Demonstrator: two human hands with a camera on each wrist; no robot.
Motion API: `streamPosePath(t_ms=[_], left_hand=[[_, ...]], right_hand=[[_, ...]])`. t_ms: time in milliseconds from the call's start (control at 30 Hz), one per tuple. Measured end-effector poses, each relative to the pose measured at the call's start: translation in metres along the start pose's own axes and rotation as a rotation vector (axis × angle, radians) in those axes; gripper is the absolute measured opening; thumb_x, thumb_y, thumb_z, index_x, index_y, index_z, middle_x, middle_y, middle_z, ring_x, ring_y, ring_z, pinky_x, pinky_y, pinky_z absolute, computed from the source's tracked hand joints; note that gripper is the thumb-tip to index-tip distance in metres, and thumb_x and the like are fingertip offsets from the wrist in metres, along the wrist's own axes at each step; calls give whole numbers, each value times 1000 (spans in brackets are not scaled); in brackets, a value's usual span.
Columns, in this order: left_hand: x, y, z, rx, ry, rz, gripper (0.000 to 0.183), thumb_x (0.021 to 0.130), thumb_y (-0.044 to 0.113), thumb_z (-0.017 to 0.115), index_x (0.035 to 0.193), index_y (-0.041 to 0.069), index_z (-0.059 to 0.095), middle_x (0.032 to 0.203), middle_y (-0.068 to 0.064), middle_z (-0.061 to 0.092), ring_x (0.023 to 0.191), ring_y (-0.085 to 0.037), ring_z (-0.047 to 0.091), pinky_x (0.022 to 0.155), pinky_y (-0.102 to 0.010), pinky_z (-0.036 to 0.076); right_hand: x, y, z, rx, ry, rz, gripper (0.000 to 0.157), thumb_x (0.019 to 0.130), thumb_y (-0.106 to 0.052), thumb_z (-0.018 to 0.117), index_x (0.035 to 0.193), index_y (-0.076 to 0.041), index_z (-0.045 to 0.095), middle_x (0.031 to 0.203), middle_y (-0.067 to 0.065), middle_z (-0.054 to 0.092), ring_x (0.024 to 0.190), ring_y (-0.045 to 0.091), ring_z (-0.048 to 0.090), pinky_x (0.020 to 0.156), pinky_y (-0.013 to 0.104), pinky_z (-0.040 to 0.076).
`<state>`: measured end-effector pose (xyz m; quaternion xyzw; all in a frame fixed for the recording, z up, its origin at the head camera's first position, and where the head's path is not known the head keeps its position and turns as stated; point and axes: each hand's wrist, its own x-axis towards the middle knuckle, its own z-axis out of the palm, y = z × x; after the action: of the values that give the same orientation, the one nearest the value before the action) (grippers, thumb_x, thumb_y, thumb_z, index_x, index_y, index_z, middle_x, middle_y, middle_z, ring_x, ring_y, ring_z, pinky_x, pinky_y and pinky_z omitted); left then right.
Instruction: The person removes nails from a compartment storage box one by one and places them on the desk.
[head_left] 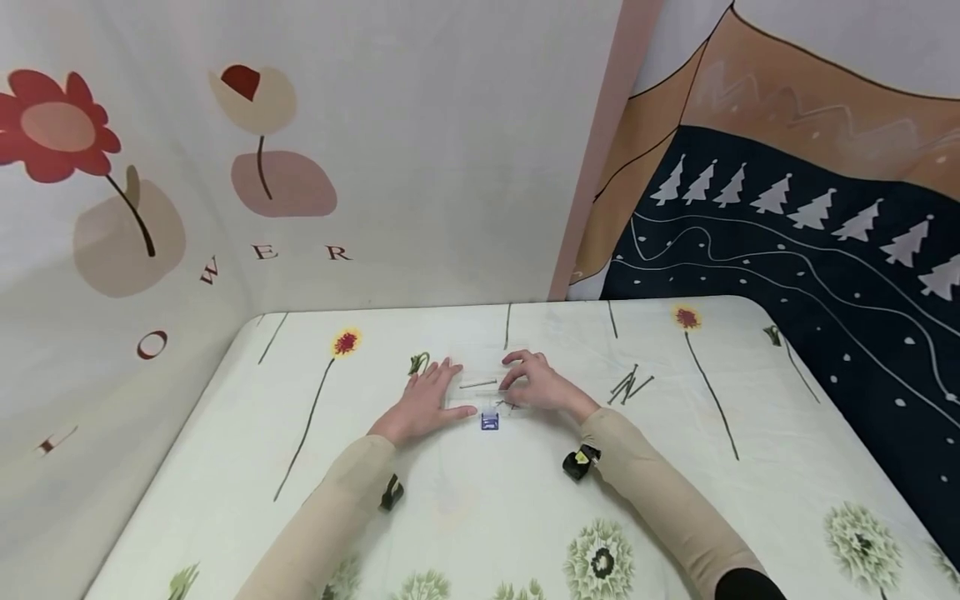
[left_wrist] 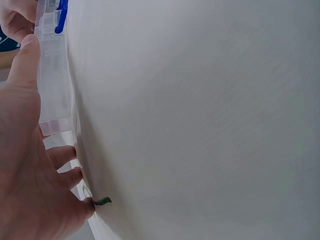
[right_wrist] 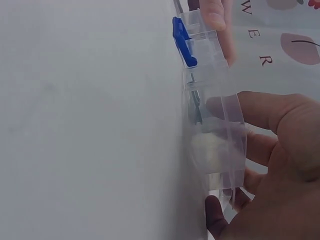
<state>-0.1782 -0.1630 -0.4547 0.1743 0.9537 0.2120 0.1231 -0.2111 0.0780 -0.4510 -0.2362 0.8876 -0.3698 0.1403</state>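
Observation:
A clear plastic box (left_wrist: 54,95) with a blue latch (head_left: 490,421) lies on the table. My left hand (head_left: 429,398) rests at its left side, fingers spread and straight, with the thumb along the box's near edge. My right hand (head_left: 542,385) is over the box's right part, fingers loosely bent and apart. In the right wrist view one fingertip (right_wrist: 216,106) shows through the clear wall, close to a few nails (right_wrist: 196,102) inside. A single long nail (head_left: 478,384) lies across the box farther back, its end near the right hand.
Several loose nails (head_left: 628,385) lie in a small pile on the cloth to the right of the box. The white tablecloth (head_left: 465,517) has printed flowers. Patterned curtains (head_left: 450,167) hang behind the table.

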Motion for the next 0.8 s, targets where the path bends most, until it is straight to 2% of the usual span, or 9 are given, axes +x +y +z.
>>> streamPosePath(t_ms=[167,367,667,800], left_hand=[[0,-1,1,15,-3,1,87,89,59,58,151,6,28,158,-21,15,144,-38,10,112,-58,7],[1,0,1,30,19,9,87,88,58,59,150,5,30,156,-22,19,143,-39,13,112,-59,9],[0,1,2,19,27,9,87,88,58,60,149,3,31,156,-23,19,143,-41,14,111,-60,10],[-1,2,2,21,33,15,86,89,57,60,149,3,31,155,-24,19,142,-41,14,111,-61,10]], right_hand=[[1,-1,5,-19,20,12,6,80,-9,71,85,-12,72,131,9,47,122,34,35,100,62,25],[-1,-2,8,-32,65,10,6,80,-10,72,84,-14,71,126,7,50,120,33,37,97,63,22],[-3,2,5,73,102,31,4,83,-14,76,80,-15,72,122,3,59,123,29,41,104,61,17],[-4,4,3,94,117,-7,4,83,-15,76,84,-12,75,120,5,63,122,31,46,106,61,20]])
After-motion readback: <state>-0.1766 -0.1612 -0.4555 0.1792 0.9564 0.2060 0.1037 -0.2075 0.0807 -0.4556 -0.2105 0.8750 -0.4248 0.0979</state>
